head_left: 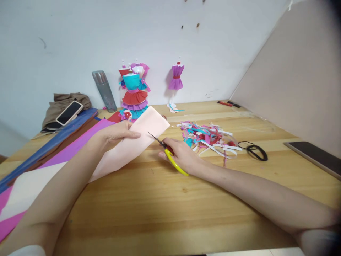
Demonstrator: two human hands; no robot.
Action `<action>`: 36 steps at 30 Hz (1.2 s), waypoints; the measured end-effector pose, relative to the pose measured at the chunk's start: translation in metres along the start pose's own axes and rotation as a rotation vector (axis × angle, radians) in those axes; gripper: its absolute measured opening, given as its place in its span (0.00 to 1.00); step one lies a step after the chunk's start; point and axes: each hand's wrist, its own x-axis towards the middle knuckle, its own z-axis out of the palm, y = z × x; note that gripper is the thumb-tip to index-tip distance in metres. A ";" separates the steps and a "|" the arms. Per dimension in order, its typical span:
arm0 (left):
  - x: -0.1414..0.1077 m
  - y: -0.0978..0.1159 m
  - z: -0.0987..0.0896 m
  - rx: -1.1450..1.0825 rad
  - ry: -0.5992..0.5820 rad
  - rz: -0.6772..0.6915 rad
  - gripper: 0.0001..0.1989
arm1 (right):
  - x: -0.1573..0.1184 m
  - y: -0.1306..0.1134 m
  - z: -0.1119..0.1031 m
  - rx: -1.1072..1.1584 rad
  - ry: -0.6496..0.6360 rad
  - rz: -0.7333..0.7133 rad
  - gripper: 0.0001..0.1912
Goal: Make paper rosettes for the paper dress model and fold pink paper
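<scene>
My left hand (121,132) pinches a long pale pink strip of crepe paper (151,121) near its far end, thumb on top. The strip slopes down to the left and passes behind my left forearm. In my right hand (179,153) is a pair of scissors (173,161) with yellow handles and dark blades. The blade tip points up and left and overlaps the strip in view; whether it touches the paper I cannot tell.
Coloured paper sheets (77,147) lie at left beside a phone (69,112), brown cloth (64,101) and a bottle (104,90). Small dress forms (134,92) and a purple one (176,78) stand behind. Paper scraps (205,137), a black cord (257,152) and a dark tablet (314,154) lie right.
</scene>
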 end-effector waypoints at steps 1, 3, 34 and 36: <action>0.001 0.001 0.002 -0.009 -0.008 0.018 0.24 | 0.000 0.000 0.000 -0.001 0.002 -0.001 0.12; 0.002 0.003 0.005 -0.019 -0.012 0.061 0.24 | 0.000 0.001 0.001 0.001 0.006 -0.003 0.12; -0.005 0.018 0.021 0.226 0.208 0.171 0.13 | -0.001 0.002 -0.006 0.024 0.026 -0.019 0.19; -0.005 0.018 0.021 0.224 0.212 0.169 0.13 | -0.001 0.002 -0.006 0.023 0.021 -0.015 0.19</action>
